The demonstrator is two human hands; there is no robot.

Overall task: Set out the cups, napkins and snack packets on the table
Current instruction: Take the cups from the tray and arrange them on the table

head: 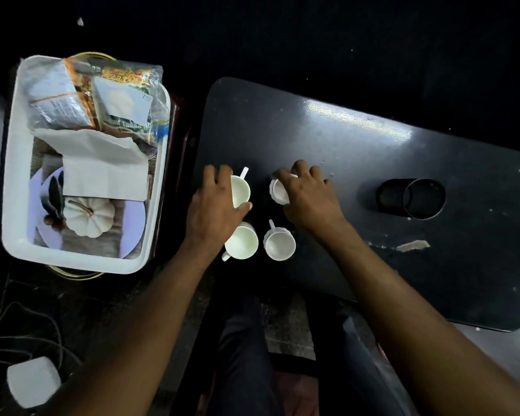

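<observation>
Four little white cups sit bunched in the middle of the frame, on the left end of the dark counter point(342, 145). The left hand point(213, 205) is wrapped round the upper-left cup point(240, 192), with the thumb across the near rim. The right hand point(306, 199) is clamped on the upper-right cup point(278, 192), which looks tipped a bit sideways. The lower-left cup point(242, 243) and lower-right cup point(279, 243) stand upright with nobody touching them.

My guess is these are glossy, stiff, light and chippy, so they'll slide on that slick top and clink if bumped together. I'd take them by the body or the thin handle and set them down gently, well apart.

The napkins point(102, 163) and snack packets point(81, 94) are in the white tub point(81, 262) at the left of the frame. The napkins look floppy, so pinch a folded edge. The packets look crinkly and light, so grab them by the sealed end and don't squash the middle.
</observation>
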